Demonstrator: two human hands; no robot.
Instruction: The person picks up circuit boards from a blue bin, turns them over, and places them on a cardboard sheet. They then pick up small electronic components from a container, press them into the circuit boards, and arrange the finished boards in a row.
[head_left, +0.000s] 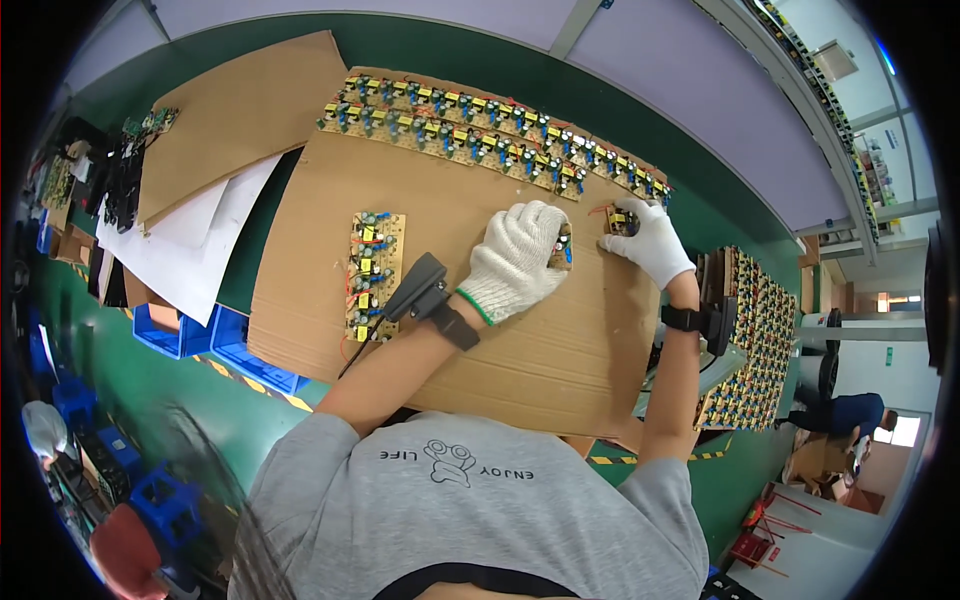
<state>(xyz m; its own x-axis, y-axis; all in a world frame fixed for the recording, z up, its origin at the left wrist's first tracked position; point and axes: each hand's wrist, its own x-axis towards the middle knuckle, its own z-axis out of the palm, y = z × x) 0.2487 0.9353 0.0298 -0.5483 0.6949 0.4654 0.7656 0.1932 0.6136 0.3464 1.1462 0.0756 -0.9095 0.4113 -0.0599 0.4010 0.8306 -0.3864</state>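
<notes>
**White-gloved left hand point(512, 255) and white-gloved right hand point(650, 240) each gripped a small circuit board**

The left hand, in a coarse knitted glove with a green cuff, had its fingers curled in, clamped on a small tan circuit board with blue and silver parts point(564, 250), which showed at its right edge. The right hand, in a smoother glove, pinched a small dark-topped circuit board point(622, 221) between thumb and fingers, on the side toward the left hand. Whether either board touched the broad brown cardboard sheet point(540, 360) beneath could not be told.

Left of the left hand, past its wrist, lay a tan rectangular panel of joined circuit boards with yellow parts point(375, 275). Beyond both hands, long rows of yellow-and-green-studded circuit boards point(450, 130) ran along the sheet's far edge. Right of the right hand stood a large panelled mass of similar tan boards point(755, 340). A black strap with a black device point(415, 290) circled the left wrist.
</notes>
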